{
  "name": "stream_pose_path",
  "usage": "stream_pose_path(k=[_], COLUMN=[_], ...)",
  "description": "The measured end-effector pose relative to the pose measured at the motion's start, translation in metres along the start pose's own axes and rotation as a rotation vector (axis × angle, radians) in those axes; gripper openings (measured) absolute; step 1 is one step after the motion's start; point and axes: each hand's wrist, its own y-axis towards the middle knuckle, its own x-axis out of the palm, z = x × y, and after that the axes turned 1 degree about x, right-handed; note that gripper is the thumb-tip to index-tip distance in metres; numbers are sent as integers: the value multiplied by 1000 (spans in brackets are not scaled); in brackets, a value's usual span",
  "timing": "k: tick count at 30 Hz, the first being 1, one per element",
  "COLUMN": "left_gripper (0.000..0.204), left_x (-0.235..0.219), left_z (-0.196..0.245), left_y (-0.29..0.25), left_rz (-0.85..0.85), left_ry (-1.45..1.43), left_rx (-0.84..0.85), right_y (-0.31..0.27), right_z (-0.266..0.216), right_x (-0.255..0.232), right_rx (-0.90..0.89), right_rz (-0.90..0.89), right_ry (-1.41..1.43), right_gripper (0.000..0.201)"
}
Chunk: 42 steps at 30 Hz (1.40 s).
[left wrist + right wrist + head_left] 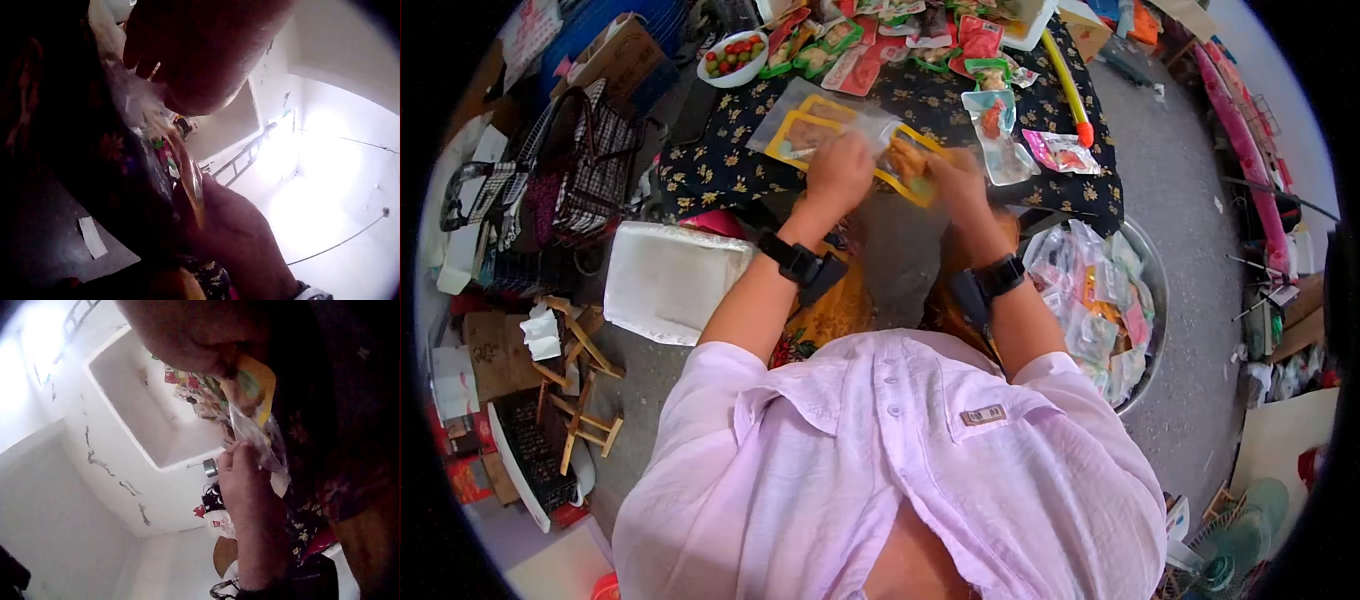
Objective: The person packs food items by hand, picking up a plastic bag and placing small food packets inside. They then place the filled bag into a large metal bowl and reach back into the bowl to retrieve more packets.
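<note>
Over the front of the dark floral table, both hands hold a yellow-edged food pouch (907, 165) with brown pieces inside. My right hand (962, 182) grips its yellow edge at the right side. My left hand (840, 172) pinches the clear plastic (253, 434) at the other end, as the right wrist view shows. The right hand (232, 228) appears low in the left wrist view, fingers on the pouch's edge. Under and behind the left hand, another yellow-edged pouch (802, 132) lies flat on the table.
Several packaged foods (860, 60) and a white bowl of red and green fruit (734, 60) are at the table's back. A clear-and-blue pouch (1002, 150) and a pink packet (1060, 152) lie right. Below stand a white foam box (662, 285) and a metal basin (1155, 300) of packets.
</note>
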Motion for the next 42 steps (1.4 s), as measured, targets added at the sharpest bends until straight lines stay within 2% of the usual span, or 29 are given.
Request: stream_pose_path(k=[2,6,9,11,13,15,18,21,24,27,28,29,31,33,36,38,40,41,42], left_gripper=[16,14,11,10,9,10,11,12,13,11,11,12,19,25,33,34,32,30,28], left_x=[-1,-3,-8,-10,-10,-16,-15,-12,-8,-3,-2,-3,-8,-16,-11,-4,-4,-6,-10], left_z=[4,13,18,17,18,23,23,22,19,18,18,17,15,20,15,4,-6,-8,-9], left_y=[-1,-3,-5,-7,-10,-15,-18,-19,-19,-18,-17,-18,-23,-33,-48,-55,-55,-54,-52], left_rz=[27,75,81,78,61,53,79,120,139,250,303,217,45,86,170,211,227,206,184], left_ry=[47,-9,-29,-29,-45,-28,14,25,7,25,37,22,-8,30,120,168,193,175,158], left_rx=[57,147,182,181,161,170,202,215,219,261,280,266,234,250,286,327,381,377,373], right_y=[2,14,23,20,9,2,17,12,19,13,11,9,8,9,26,36,33,29,29], right_z=[-3,2,8,11,-3,-26,-2,-5,4,0,3,7,8,9,29,29,7,-3,-7], right_x=[11,34,33,31,31,29,27,33,40,50,48,45,43,40,23,15,12,14,14], right_rx=[-33,55,140,-90,-78,175,-35,-143,99,130,-33,-196,-180,179,-176,-459,-685,-611,-618], right_rz=[-10,6,-201,-269,-309,-318,-177,-35,-138,-178,-181,-182,-150,-82,181,81,-48,-113,-165], right_ry=[1,113,165,-76,-204,-214,-491,-515,-32,293,136,-21,-12,318,-300,-494,-891,-1009,-1072], right_gripper=[20,17,23,22,21,20,19,18,17,14,14,13,13,13,18,25,28,23,20])
